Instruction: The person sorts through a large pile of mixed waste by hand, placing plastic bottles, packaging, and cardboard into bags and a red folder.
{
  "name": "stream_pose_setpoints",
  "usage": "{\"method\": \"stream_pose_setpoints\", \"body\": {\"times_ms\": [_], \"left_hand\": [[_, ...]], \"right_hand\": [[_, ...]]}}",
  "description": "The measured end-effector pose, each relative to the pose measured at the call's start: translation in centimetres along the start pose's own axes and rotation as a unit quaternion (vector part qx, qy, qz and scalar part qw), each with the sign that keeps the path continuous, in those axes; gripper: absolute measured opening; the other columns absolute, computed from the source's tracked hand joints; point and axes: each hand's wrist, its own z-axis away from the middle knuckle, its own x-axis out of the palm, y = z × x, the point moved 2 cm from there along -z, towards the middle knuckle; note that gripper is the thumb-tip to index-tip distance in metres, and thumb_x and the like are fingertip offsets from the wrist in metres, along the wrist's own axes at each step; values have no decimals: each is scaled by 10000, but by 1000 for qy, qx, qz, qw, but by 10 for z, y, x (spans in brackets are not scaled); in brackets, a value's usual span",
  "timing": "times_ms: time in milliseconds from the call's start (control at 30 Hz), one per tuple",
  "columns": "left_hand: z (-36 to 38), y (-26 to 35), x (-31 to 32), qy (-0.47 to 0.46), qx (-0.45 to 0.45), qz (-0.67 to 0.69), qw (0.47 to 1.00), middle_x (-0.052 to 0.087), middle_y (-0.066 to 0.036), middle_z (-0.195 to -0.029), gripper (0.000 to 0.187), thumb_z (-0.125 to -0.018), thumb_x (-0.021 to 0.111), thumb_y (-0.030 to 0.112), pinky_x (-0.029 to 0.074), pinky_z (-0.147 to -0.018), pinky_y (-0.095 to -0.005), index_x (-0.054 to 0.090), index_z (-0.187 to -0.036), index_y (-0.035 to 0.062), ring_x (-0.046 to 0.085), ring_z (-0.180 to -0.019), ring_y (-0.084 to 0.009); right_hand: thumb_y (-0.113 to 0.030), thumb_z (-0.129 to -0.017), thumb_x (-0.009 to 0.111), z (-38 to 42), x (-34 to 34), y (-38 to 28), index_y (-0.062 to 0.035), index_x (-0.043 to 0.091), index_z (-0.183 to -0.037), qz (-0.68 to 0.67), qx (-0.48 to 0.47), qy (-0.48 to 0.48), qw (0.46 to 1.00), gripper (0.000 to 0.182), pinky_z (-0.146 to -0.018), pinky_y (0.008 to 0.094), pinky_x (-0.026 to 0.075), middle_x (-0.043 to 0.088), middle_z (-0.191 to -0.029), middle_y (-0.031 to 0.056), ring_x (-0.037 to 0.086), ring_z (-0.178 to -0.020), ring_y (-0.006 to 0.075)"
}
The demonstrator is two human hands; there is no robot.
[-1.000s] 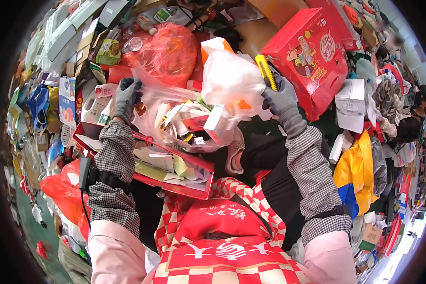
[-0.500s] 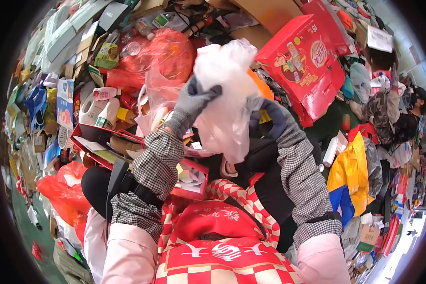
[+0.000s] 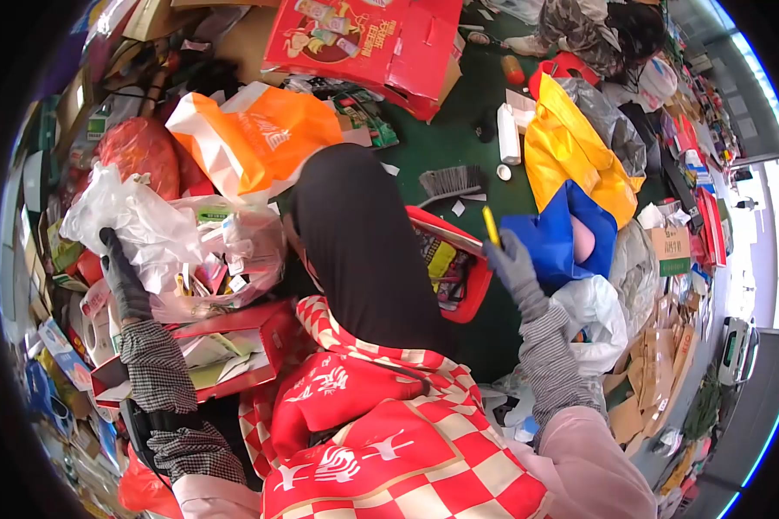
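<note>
At the left, my gloved left hand [image 3: 125, 278] is closed on a crumpled white translucent plastic bag [image 3: 134, 216]; part of its grip is hidden by the film. Just beside it stands an opened clear pinkish bag [image 3: 267, 246] full of small mixed items. My right hand [image 3: 516, 262], also in a grey glove, pinches a slim yellow stick [image 3: 491, 225] that points upward; its exact kind is not clear. Left of that hand lies a red basket [image 3: 469, 310] with colourful packets inside. A blue bag [image 3: 541, 238] is right behind the hand.
An open red box [image 3: 273, 333] of papers lies by my left forearm. Farther off are an orange-and-white bag [image 3: 255, 134], a large red carton [image 3: 415, 56], a grey brush [image 3: 452, 182] and a yellow bag [image 3: 571, 143]. A person in camouflage clothing [image 3: 571, 35] is at the top right.
My left hand has carried the white bag to the left. My right hand has left the bag, moved right and down, and now holds the yellow stick. The view has turned right.
</note>
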Motion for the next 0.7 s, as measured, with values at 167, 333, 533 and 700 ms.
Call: {"method": "stream_pose_setpoints", "body": {"times_ms": [167,333,533,700], "left_hand": [[16,19,19,-49,9,60,997,602,-53,-1005,485,-851,576,383,414,-769,-294,574,-1112,-26,519,-842,-147],[19,23,32,-1,134,62,989,565,13,-811,276,-854,592,326,351,-543,-245,625,-932,63,430,-679,-66],[40,43,93,-133,-53,115,983,518,-50,-1192,606,-840,608,314,414,-887,-347,337,-1336,96,507,-1042,-189],[38,8,35,-162,79,-78,981,582,-50,-1132,443,-851,584,313,433,-853,-301,502,-1205,60,558,-994,-166]], "right_hand": [[-200,-745,655,27,35,42,-32,468,-1199,282,-125,-20,951,519,-887,386,418,548,-1092,205,529,-1021,353],[-88,-770,605,-14,55,-64,-15,418,-1263,229,-278,73,930,532,-911,353,414,502,-1198,189,526,-1053,305],[-57,-795,562,26,165,-269,-35,511,-1179,38,-492,9,870,388,-852,346,439,566,-1126,125,574,-931,251],[-197,-782,533,21,338,-234,-97,532,-1128,354,-553,-350,668,360,-995,447,300,521,-1174,97,470,-1128,270]]}}
